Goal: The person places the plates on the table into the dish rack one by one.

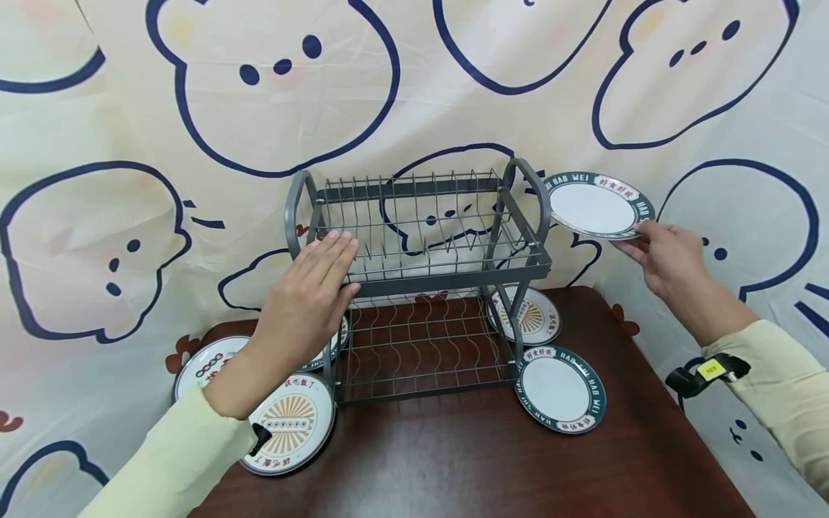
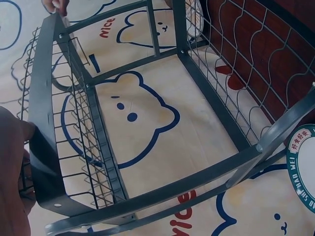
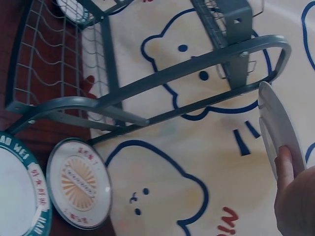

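My right hand [image 1: 673, 262] pinches the edge of a white plate with a green lettered rim [image 1: 592, 205], held in the air beside the upper right end of a grey two-tier dish rack [image 1: 447, 280]. In the right wrist view this plate [image 3: 285, 132] appears nearly edge-on, close to the rack's curved side frame [image 3: 197, 66]. My left hand [image 1: 304, 306] rests on the upper tier's front left corner, fingers straight. The left wrist view has that hand [image 2: 12, 172] against the wide front bar [image 2: 44, 108]. Both wire tiers hold no plates.
On the brown table [image 1: 440, 460], a green-rimmed plate [image 1: 560, 388] and a sunburst plate [image 1: 534, 316] lie right of the rack. More plates sit at its left, including a sunburst plate [image 1: 298, 424] and one with red print [image 1: 207, 363]. A cartoon-printed cloth [image 1: 278, 122] hangs behind.
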Available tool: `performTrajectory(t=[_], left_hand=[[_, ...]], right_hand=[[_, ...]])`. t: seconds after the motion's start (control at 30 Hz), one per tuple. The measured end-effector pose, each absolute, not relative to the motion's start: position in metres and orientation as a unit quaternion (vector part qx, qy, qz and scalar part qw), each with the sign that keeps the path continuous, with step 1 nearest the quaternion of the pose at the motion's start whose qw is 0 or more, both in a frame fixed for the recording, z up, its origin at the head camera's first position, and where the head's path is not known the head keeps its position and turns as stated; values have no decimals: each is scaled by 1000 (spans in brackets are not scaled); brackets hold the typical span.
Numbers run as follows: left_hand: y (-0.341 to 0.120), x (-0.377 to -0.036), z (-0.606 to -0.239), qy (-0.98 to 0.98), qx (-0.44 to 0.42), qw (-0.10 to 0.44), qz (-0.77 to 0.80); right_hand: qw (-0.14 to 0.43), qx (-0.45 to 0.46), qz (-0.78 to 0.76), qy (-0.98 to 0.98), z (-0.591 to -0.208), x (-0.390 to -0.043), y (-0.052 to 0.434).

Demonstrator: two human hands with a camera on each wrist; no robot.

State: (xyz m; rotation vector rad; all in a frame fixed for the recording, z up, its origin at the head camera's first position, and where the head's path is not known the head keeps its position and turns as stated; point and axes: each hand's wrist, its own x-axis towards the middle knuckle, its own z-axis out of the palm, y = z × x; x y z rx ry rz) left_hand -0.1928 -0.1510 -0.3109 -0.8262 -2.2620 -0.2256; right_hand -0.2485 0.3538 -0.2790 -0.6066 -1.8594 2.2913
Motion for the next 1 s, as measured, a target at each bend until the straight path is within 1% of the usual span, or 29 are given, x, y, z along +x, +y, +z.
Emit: performTrajectory(t=[0.17,0.33,0.6,1.0], left_hand=[[-152,-192,-311,-877,-316,352,-87],[-153,-192,-312,-877,-314,353,-94],[-149,-194,-313,-872,-321,357,-96],[-149,-194,-314,-871,-321,360,-95]], right_hand=[[69,-208,763,-609,-258,-253,350],[70,-189,770,-605,-240,-254,347],[77,-179,782,-592,-221,-254,343],[96,-148,743,-646,-192,-260,325]])
